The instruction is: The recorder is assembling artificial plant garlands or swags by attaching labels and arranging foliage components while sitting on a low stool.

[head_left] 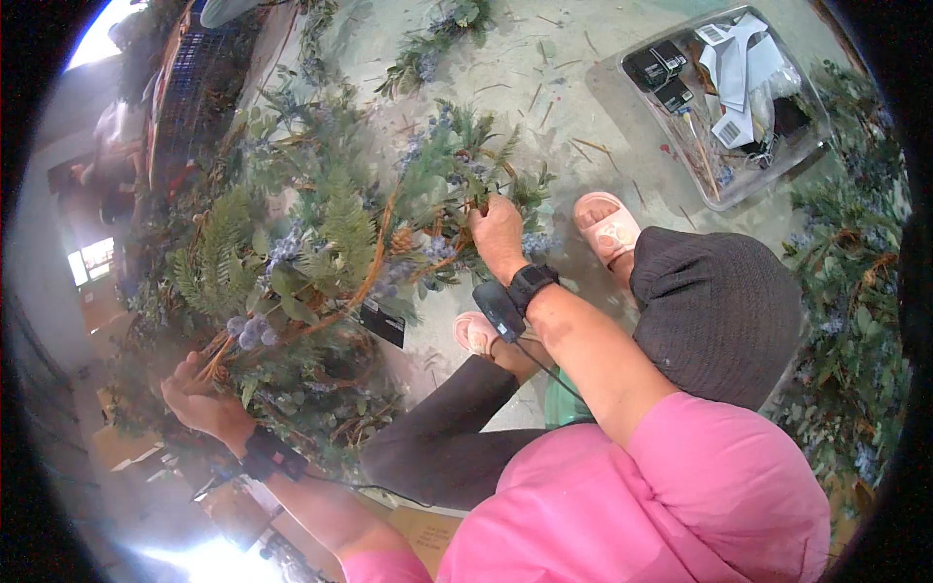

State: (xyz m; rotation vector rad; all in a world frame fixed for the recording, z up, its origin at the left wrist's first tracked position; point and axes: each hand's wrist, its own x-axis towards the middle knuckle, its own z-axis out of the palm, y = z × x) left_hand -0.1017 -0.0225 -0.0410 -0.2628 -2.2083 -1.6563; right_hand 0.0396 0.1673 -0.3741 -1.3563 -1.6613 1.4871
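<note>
A large arrangement of green foliage [321,243] with fern fronds, pine cones and pale blue berries lies over the concrete floor in front of me. My left hand [199,394] grips the bundled brown stems [216,358] at its lower left end. My right hand [496,233] reaches into the upper right of the greenery, fingers closed around twigs there. Both wrists wear black bands, with a small black device [498,309] hanging by the right one. A dark tag [381,321] dangles under the foliage.
A clear plastic bin [731,102] with black and white packets sits at the upper right. More greenery [850,321] lines the right edge and the top [437,39]. My feet in pink sandals [607,225] rest on the floor. Loose twigs litter the concrete.
</note>
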